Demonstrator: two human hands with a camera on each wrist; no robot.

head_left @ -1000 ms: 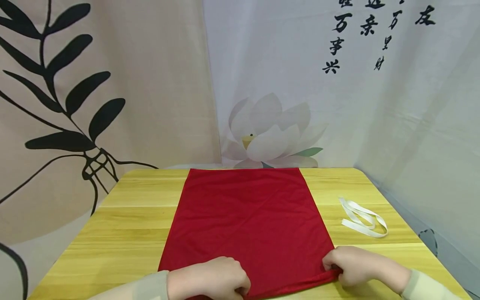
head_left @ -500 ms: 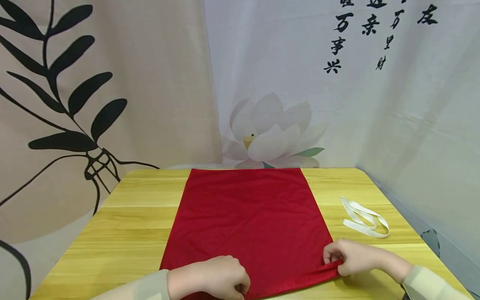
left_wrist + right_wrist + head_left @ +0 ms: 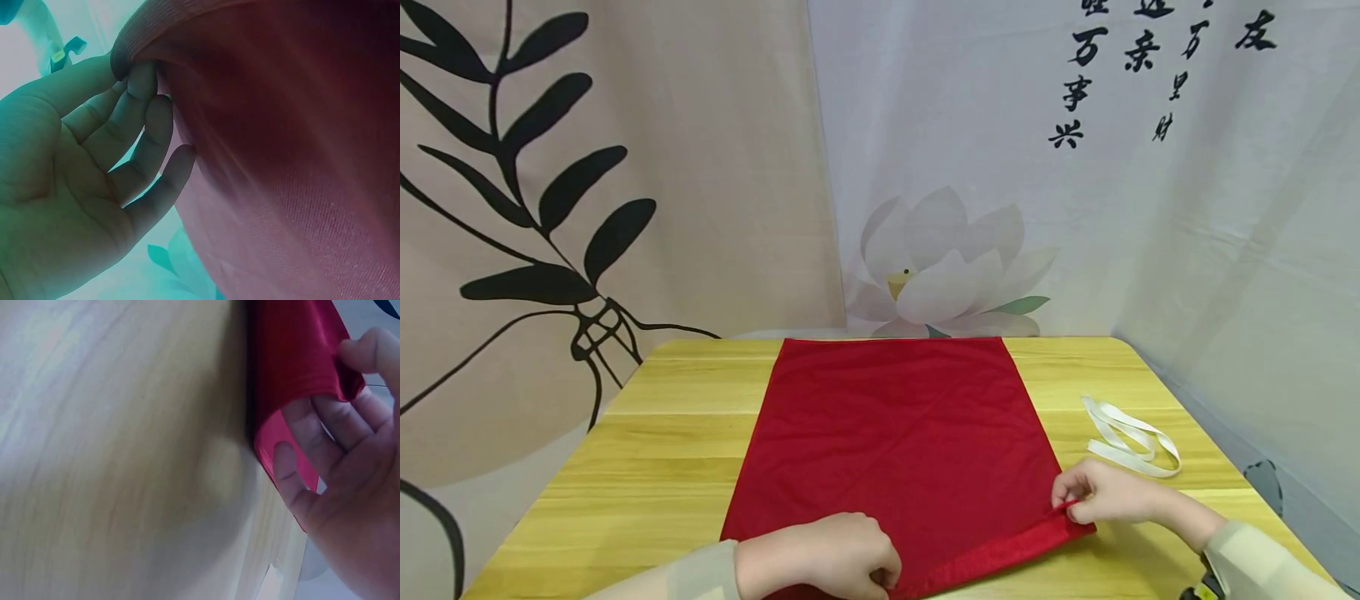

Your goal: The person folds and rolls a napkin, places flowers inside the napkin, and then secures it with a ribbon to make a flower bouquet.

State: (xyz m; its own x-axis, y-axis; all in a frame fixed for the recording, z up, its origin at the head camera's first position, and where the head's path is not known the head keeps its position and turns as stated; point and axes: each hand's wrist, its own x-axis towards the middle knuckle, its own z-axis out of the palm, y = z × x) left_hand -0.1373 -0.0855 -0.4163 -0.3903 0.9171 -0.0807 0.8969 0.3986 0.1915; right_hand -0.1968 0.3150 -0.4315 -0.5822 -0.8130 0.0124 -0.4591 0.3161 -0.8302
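Observation:
A red cloth (image 3: 895,425) lies spread over the middle of the table, its near edge turned up into a narrow fold. My left hand (image 3: 838,554) pinches that edge near the front centre; the left wrist view has thumb and fingertips at the hem of the cloth (image 3: 294,156). At the near right corner my right hand (image 3: 1112,493) pinches the folded edge between thumb and fingers. In the right wrist view the cloth (image 3: 300,356) curves over, with fingers of the right hand (image 3: 356,462) inside the fold. The cloth's front left part is hidden behind the left arm.
A white ribbon (image 3: 1120,457) lies loosely looped on the wooden table (image 3: 625,467), right of the cloth. Behind the table hangs a printed curtain (image 3: 730,167) with leaves, a lotus and black characters.
My right hand has moved up and slightly away from me, raising the cloth's near right edge so the fold there is wider. The left hand has stayed in place.

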